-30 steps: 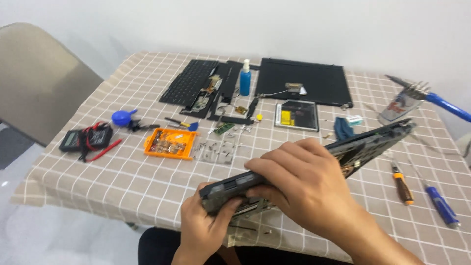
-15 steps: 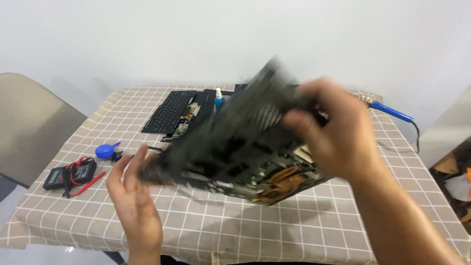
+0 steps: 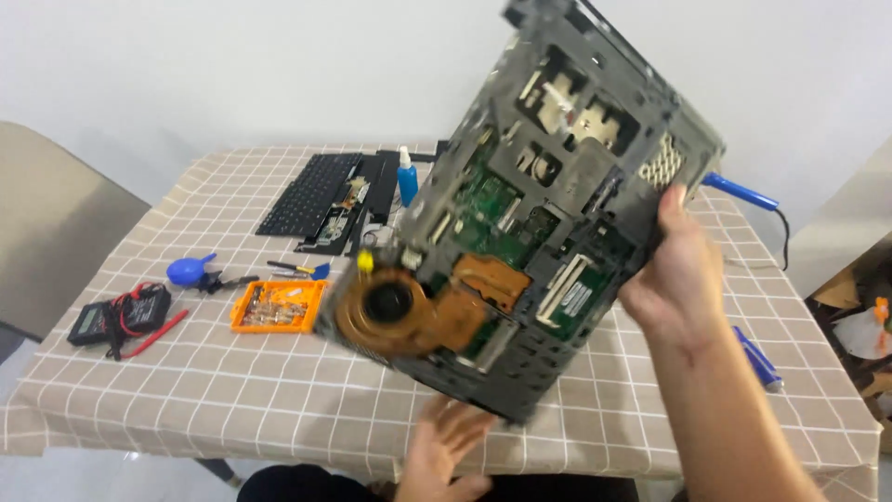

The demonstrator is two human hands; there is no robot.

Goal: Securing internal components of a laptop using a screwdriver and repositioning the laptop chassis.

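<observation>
A stripped laptop chassis is raised on edge above the table, its inside facing me: green circuit board, copper heat pipe and a round fan at the lower left. My right hand grips its right edge. My left hand supports the bottom edge from beneath, fingers partly hidden by the frame.
On the checked tablecloth lie a black keyboard, a blue bottle, an orange screw tray, a blue air blower, a multimeter with red leads, and blue-handled tools at right. A chair stands left.
The chassis has gone from lying flat and low in both hands to tilted up on edge, its inner side turned toward me. My left hand slid under the bottom edge.
</observation>
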